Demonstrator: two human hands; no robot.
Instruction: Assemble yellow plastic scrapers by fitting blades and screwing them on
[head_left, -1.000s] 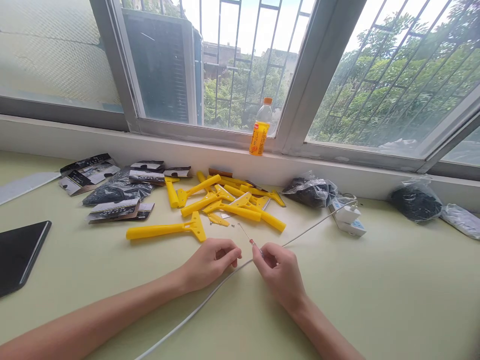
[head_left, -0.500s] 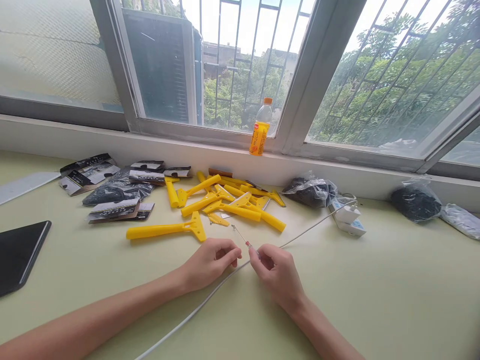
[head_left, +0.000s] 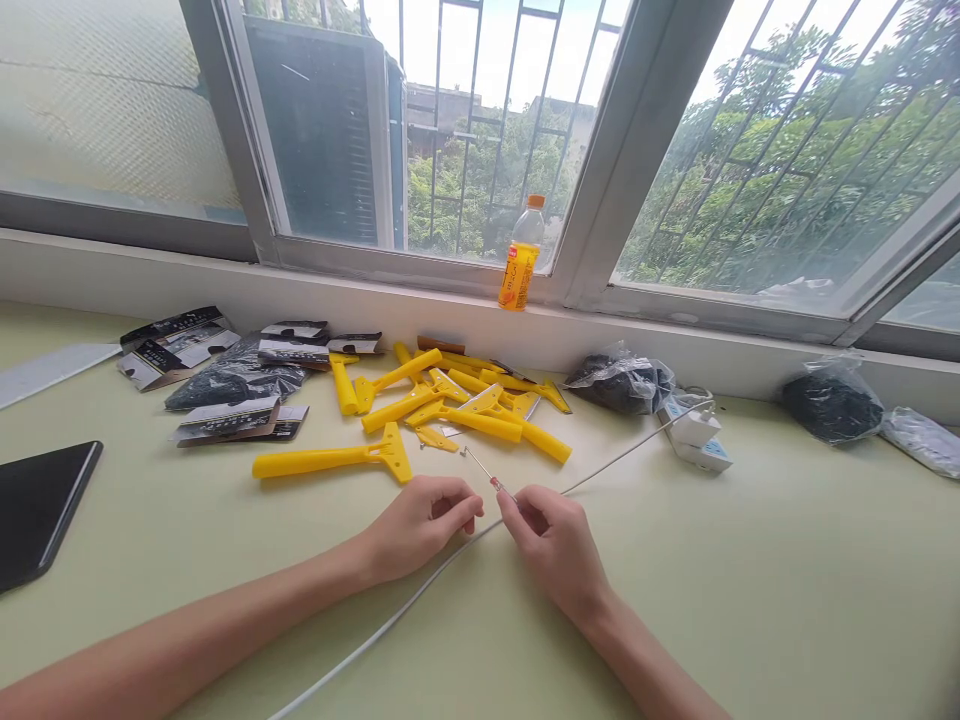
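Note:
My right hand (head_left: pixel 559 545) is closed around the handle of a small screwdriver (head_left: pixel 481 468) with a red and clear collar. Its thin shaft points away to the upper left, and a tiny metal screw (head_left: pixel 463 452) is at the tip. Resting on the table to the left, my left hand (head_left: pixel 427 525) has its fingers curled together; whatever they may hold is hidden. Just beyond it lies a yellow scraper handle (head_left: pixel 322 462), bare of a blade. A small yellow plate (head_left: pixel 436 440) lies by the heap of yellow scrapers (head_left: pixel 480 415), near another small screw (head_left: pixel 422 446).
A white cable (head_left: pixel 390 622) runs diagonally under my right hand to a power strip (head_left: pixel 701 455). Cardboard packaging (head_left: pixel 229 418) and a bag of black parts (head_left: pixel 240 375) lie left. A black tablet-like device (head_left: pixel 45 515) is at the left edge. An orange drink bottle (head_left: pixel 521 265) stands on the sill.
The screwdriver tip has shifted very slightly left and up, with the small screw at it. My left hand stays where it was.

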